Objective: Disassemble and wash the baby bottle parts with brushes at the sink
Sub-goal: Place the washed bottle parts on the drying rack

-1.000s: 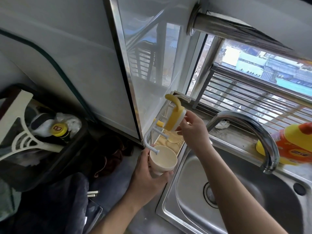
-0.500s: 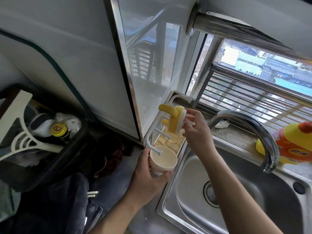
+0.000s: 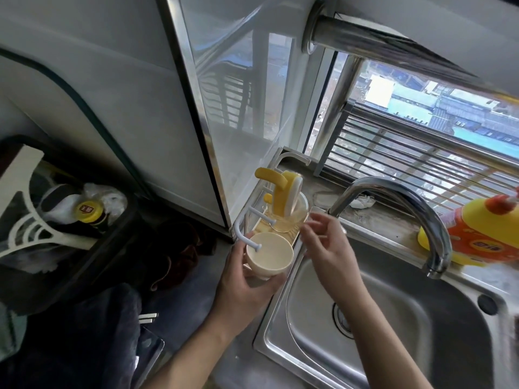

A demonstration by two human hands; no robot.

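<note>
The yellow plastic bottle top with its curved handle (image 3: pixel 280 192) now stands on edge in the white plastic drying rack (image 3: pixel 292 157), touching the clear round cup (image 3: pixel 296 217) behind it; whether it hangs on a peg cannot be told. A second ago the right hand (image 3: pixel 328 248) pinched that top; it has since let go and drawn back just below it, fingers loosely spread and holding nothing. The left hand (image 3: pixel 247 287) has not shifted, wrapped round the cream plastic cup (image 3: pixel 271 255), mouth up, at the rack's near end. So this piece looks parked, and the cream cup is probably next. A white peg (image 3: pixel 250 237) juts over the cup's rim, so lifting it needs care. To the right the stainless steel sink (image 3: pixel 393 318) gives open room, bounded by the curved chrome tap (image 3: pixel 407 197).
</note>
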